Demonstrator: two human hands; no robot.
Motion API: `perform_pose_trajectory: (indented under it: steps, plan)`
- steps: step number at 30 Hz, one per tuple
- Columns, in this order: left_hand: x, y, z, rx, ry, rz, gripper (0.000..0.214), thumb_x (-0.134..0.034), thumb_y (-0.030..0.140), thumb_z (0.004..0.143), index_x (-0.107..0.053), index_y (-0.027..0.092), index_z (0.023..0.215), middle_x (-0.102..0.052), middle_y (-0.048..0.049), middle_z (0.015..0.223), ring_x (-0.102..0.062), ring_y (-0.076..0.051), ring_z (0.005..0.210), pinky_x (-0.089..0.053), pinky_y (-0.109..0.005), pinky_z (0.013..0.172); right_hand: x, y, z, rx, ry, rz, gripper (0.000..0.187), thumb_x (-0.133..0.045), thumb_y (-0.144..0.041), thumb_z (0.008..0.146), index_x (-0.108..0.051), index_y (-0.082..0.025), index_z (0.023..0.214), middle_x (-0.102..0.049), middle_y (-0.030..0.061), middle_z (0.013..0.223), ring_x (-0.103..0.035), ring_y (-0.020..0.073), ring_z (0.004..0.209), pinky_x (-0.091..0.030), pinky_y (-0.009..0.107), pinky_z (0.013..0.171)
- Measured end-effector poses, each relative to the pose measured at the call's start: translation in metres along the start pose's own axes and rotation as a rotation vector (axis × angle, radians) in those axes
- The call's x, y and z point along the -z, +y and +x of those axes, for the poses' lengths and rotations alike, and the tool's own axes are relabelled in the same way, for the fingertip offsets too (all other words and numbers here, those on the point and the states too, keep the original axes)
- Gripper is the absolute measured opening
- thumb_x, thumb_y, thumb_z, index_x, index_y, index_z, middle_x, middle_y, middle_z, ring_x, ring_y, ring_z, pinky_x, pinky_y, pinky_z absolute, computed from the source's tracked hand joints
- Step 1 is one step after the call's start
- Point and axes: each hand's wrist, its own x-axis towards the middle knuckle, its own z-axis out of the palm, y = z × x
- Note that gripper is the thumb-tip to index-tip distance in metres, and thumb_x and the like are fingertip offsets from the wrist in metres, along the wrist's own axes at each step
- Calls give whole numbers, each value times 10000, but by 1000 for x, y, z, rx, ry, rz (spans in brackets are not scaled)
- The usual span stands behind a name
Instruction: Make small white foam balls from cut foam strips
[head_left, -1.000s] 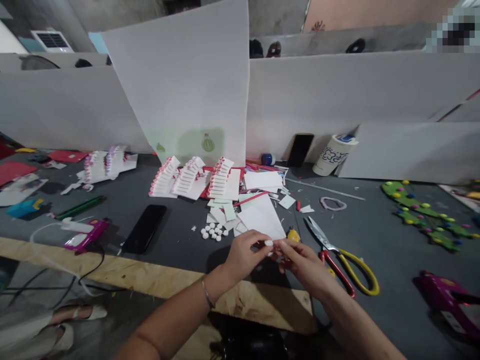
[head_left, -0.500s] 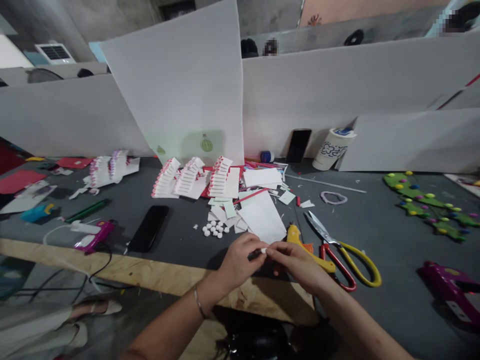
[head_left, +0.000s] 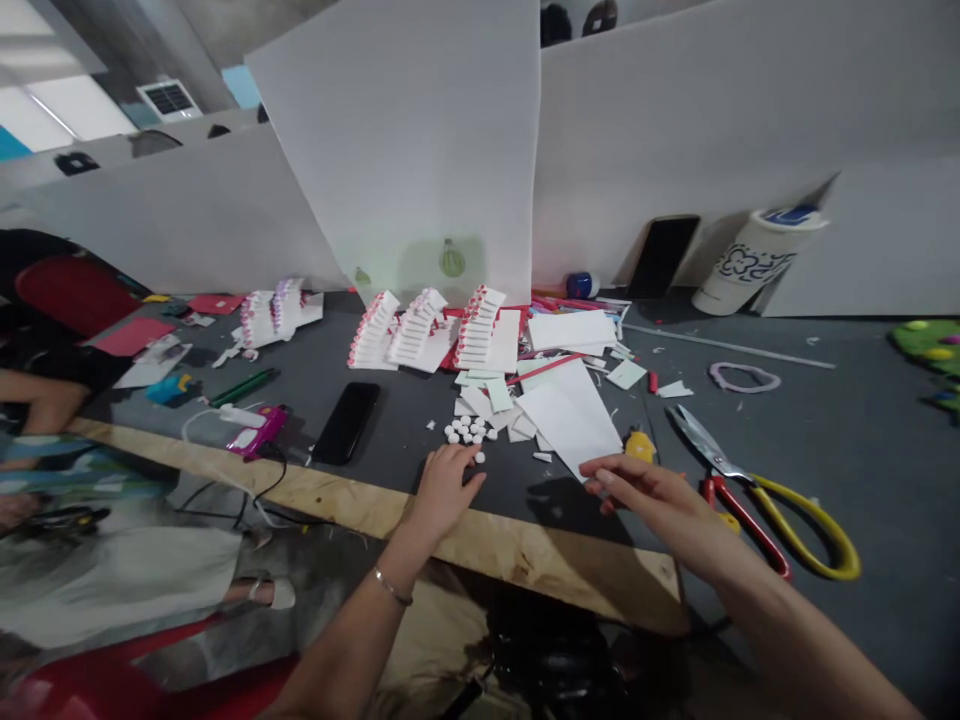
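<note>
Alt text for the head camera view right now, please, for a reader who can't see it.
Two bare hands reach over a dark work table. The left hand sits just below a cluster of small white balls, and the right hand is at the corner of a white sheet. Scissors with red and yellow handles lie to the right.

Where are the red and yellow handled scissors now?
In the head view, the scissors lie on the dark tabletop just right of the right hand, blades pointing up-left.
</note>
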Motion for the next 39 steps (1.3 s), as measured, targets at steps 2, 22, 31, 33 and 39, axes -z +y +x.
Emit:
perform_pose_trajectory:
  steps: [2, 22, 31, 33, 39]
  plan:
    - [2, -2, 0, 8, -22, -35, 403, -679, 154, 784, -619, 198, 1180, -653, -58, 960, -600, -217, 919, -457, -381, 837, 3, 2, 0, -11, 9, -11, 542, -654, -669, 673, -722, -197, 929, -717, 77, 869, -649, 183, 708, -541, 303, 661]
    - [1, -3, -4, -44, 121, -126, 181, -622, 168, 839, -642, 192, 1017, -625, -48, 935, -605, -173, 821, -506, -317, 769, 3, 10, 5, -22, 14, -4, 570, -687, -694, 629, -734, -193, 896, -716, 101, 879, -645, 224, 762, -539, 320, 655]
    - [2, -4, 4, -6, 43, -171, 107, -589, 94, 825, -657, 175, 844, -642, -35, 812, -601, -165, 756, -491, -292, 735, 2, 10, 8, 16, 5, -5, 570, -668, -705, 636, -727, -191, 875, -703, 88, 834, -635, 205, 738, -532, 304, 640]
    - [3, -4, 5, 16, 45, -191, 102, -592, 95, 816, -650, 178, 834, -638, -29, 807, -595, -159, 735, -485, -285, 716, -1, 13, 8, 47, -13, -7, 530, -660, -675, 673, -723, -191, 881, -700, 84, 854, -633, 199, 740, -528, 295, 638]
    - [5, -2, 9, 34, 14, -210, 95, -648, 107, 766, -642, 184, 821, -622, -15, 777, -585, -160, 719, -461, -276, 683, -15, 27, 10, 145, -80, -171, 375, -601, -543, 794, -710, -207, 922, -693, 51, 816, -627, 203, 761, -493, 298, 660]
